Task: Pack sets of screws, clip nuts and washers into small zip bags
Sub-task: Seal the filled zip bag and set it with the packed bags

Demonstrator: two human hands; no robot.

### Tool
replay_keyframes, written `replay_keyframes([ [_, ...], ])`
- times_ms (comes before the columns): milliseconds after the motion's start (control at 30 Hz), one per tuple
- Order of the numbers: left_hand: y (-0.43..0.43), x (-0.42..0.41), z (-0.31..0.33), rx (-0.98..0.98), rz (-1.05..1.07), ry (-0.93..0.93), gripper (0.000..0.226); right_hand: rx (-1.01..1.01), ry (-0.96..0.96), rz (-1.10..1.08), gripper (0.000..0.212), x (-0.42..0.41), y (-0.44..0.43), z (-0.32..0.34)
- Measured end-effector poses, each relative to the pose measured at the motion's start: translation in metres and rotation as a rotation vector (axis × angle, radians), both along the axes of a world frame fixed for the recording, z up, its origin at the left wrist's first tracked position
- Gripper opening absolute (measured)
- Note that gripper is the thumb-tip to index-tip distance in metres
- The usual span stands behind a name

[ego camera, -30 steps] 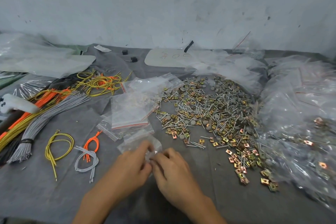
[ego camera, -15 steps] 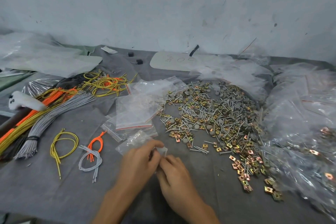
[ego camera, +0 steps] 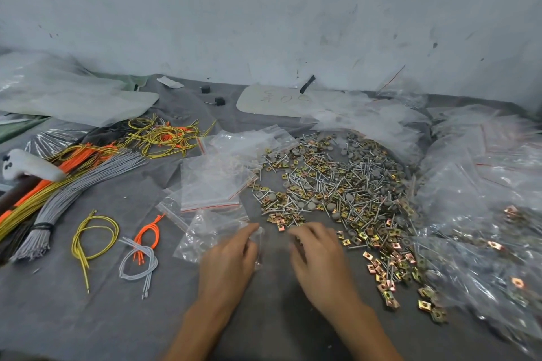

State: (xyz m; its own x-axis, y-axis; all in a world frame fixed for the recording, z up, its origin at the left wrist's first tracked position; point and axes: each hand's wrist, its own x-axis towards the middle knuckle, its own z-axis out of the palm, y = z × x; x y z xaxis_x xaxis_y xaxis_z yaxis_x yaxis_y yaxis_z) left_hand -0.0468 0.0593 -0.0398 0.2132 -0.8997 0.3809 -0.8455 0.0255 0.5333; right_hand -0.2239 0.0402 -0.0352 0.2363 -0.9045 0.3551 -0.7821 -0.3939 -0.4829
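A loose pile of screws, brass clip nuts and grey washers (ego camera: 337,184) spreads over the grey cloth at centre right. My left hand (ego camera: 231,258) pinches the right edge of a small clear zip bag (ego camera: 205,237) lying just left of the pile. A short gap to the right, my right hand (ego camera: 316,252) rests with bent fingers on the pile's near edge. Its fingertips are blurred and nothing shows in them. A stack of empty red-striped zip bags (ego camera: 211,182) lies behind the held bag.
Heaps of filled clear bags (ego camera: 484,214) crowd the right side. At the left lie a grey wire bundle (ego camera: 73,190), a yellow wire loop (ego camera: 93,234), orange wires (ego camera: 146,231) and a white handle (ego camera: 29,167). A wall stands behind the table.
Both hands were pinching the small bag together. My right hand has let go and moved right to the pile's edge, while my left hand keeps hold of the bag.
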Motion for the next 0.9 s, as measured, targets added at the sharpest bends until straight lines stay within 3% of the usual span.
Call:
replay_keyframes([
  [133,-0.005,-0.004,0.000,0.013,0.002,0.064,0.037,0.138,0.231,0.021,0.032,-0.006,-0.023,-0.001],
  [233,-0.010,-0.008,0.000,-0.013,-0.001,0.092,0.036,0.116,0.201,0.034,0.021,-0.008,-0.034,0.001],
  [433,-0.012,-0.009,-0.004,-0.029,-0.013,0.104,0.034,0.159,0.252,0.030,0.019,-0.007,-0.052,0.007],
  [633,-0.015,-0.010,-0.001,0.010,-0.035,0.166,0.035,0.187,0.154,0.031,0.010,-0.011,-0.055,0.010],
  [900,-0.007,-0.012,-0.003,0.002,-0.053,0.189,0.035,0.318,-0.312,-0.037,0.020,-0.019,-0.050,0.014],
])
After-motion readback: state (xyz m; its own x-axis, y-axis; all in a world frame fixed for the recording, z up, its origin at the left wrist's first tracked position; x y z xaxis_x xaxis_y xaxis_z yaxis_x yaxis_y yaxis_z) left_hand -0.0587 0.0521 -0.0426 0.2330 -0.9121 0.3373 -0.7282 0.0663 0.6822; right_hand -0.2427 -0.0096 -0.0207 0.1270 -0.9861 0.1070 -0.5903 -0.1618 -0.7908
